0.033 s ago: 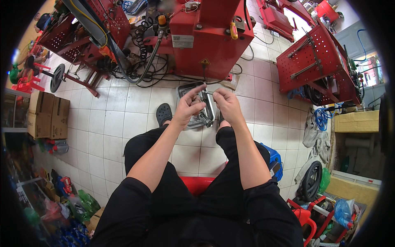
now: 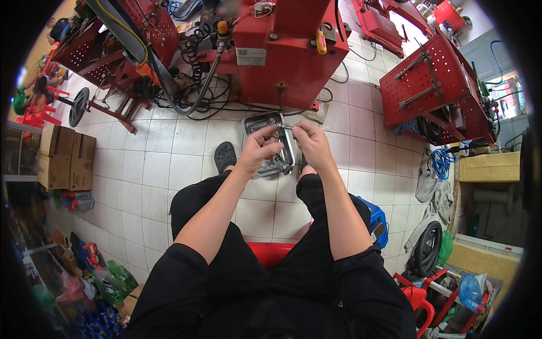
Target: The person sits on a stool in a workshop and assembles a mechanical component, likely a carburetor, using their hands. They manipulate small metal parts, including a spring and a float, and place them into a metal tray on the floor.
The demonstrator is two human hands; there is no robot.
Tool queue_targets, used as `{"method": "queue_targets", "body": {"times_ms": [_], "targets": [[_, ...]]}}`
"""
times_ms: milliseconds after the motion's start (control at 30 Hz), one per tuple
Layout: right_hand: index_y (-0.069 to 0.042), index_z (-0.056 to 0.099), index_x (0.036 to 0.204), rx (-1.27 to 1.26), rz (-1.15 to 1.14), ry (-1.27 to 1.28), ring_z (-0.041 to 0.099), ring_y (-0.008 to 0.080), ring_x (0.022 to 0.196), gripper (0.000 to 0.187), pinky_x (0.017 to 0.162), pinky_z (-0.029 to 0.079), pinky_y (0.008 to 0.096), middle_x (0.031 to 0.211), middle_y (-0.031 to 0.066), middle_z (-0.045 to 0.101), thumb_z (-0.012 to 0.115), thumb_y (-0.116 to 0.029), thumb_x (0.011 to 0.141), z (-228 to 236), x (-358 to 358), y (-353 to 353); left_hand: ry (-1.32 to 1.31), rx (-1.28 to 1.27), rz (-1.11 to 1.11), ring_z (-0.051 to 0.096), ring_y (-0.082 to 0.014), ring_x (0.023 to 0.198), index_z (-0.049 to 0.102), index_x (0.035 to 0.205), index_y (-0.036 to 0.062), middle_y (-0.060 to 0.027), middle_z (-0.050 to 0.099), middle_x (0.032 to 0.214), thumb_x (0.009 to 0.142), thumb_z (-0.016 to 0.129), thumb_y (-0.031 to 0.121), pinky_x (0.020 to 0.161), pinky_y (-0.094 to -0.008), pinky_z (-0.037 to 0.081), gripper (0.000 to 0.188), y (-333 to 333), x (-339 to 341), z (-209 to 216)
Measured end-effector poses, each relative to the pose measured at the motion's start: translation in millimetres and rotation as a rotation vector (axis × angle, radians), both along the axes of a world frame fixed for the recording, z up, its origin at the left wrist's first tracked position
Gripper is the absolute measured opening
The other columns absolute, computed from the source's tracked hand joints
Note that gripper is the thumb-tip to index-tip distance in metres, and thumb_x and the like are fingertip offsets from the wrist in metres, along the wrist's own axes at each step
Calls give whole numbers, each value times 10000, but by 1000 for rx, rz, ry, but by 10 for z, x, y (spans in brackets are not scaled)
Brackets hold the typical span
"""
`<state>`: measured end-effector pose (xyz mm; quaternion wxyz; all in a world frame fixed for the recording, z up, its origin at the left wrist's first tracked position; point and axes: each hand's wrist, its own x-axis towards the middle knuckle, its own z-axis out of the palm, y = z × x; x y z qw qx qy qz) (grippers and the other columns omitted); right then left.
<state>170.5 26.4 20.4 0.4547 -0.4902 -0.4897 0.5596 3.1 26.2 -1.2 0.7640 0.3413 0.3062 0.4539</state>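
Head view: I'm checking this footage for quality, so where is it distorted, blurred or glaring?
In the head view, fisheye distortion bows the floor tiles inside a black rim; in the head view, the left hand's fingers look slightly smeared; in the head view, clutter at lower left is dim and soft, while a patch at far right glares white.

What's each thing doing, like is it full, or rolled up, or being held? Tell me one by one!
Right hand: fingers pinched on a thin metal piece.
Left hand: raised, fingers blurred; can't tell if it holds anything.
Grey tray: on the floor, with metal parts in it.
Dark clog: worn on a foot.
Blue hose: coiled up.
Cardboard boxes: standing side by side.
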Motion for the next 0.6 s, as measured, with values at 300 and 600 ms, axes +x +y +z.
{"method": "queue_targets", "body": {"times_ms": [300, 600], "targets": [[8, 584, 816, 7, -15, -59, 418, 46, 618, 186, 546, 350, 217, 672, -42, 496, 521, -145, 901, -36, 12, 6, -48, -66, 7, 338, -24, 501, 568, 828, 55, 73, 390, 609, 762, 696, 94, 458, -193, 251, 149, -22, 9, 17], [6, 578, 799, 46, -54, -55, 391, 39, 608, 193, 537, 332, 216, 637, -55, 457, 523, -151, 898, 18, -19, -6, -115, -89, 49, 332, -41, 505, 475, 727, 97, 57, 391, 598, 784, 678, 95, 463, -189, 279, 210, -2, 30, 49]]}}
